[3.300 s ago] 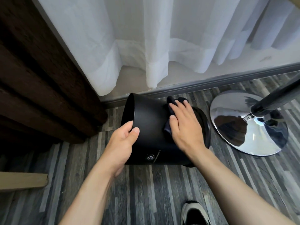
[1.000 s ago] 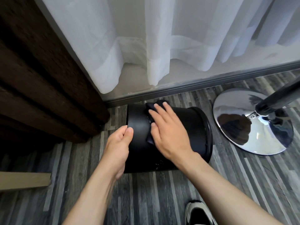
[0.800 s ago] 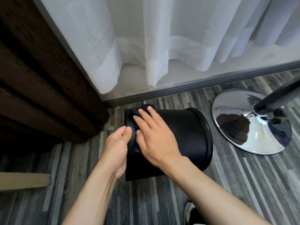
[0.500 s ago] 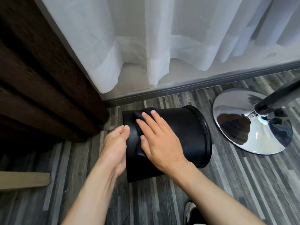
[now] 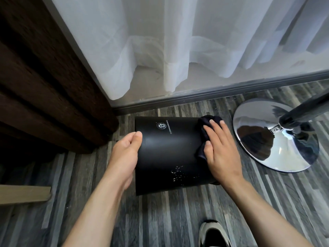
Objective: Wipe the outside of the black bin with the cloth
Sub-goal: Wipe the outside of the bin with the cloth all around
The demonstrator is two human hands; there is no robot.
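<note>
The black bin [image 5: 167, 154] lies on its side on the striped floor, with a small white logo on its upper side and pale specks lower down. My left hand [image 5: 126, 152] grips its left end, thumb on the edge. My right hand [image 5: 220, 150] lies flat at the bin's right end and presses a dark cloth [image 5: 204, 129] against the side. Most of the cloth is hidden under my fingers.
A chrome round base [image 5: 277, 138] with a dark pole stands close to the right of the bin. A dark wooden panel [image 5: 44, 82] fills the left. White curtains [image 5: 178, 43] hang behind a grey floor rail. My shoe [image 5: 213, 234] is at the bottom.
My right hand has slid the cloth from the bin's left end to its right end. The bin has turned, so the logo now faces up. My left hand stays on the left end.
</note>
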